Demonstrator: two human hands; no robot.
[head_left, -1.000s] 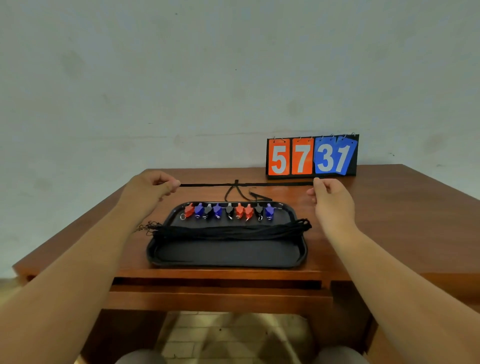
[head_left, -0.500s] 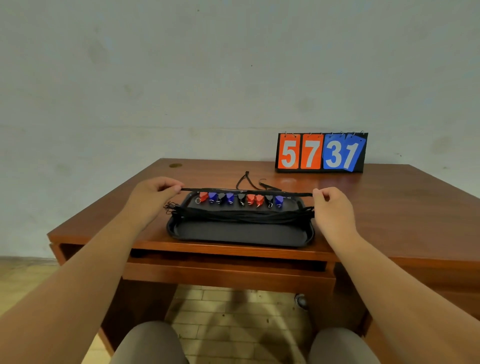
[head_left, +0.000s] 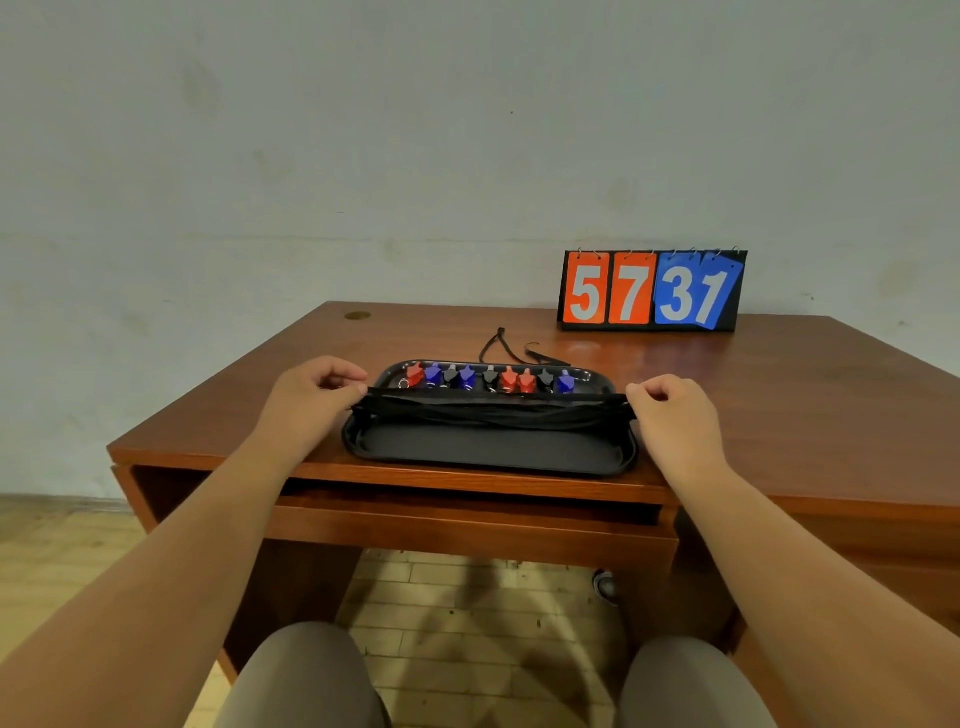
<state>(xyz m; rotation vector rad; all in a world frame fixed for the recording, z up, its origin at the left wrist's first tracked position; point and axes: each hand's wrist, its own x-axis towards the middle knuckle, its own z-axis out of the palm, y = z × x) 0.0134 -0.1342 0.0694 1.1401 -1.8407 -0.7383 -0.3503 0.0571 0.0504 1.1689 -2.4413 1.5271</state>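
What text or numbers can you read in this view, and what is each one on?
"57": orange cards on the scoreboard.
"31": blue cards on the same scoreboard; the 1 card hangs tilted.
Whistles, tray and cord: no readable text.
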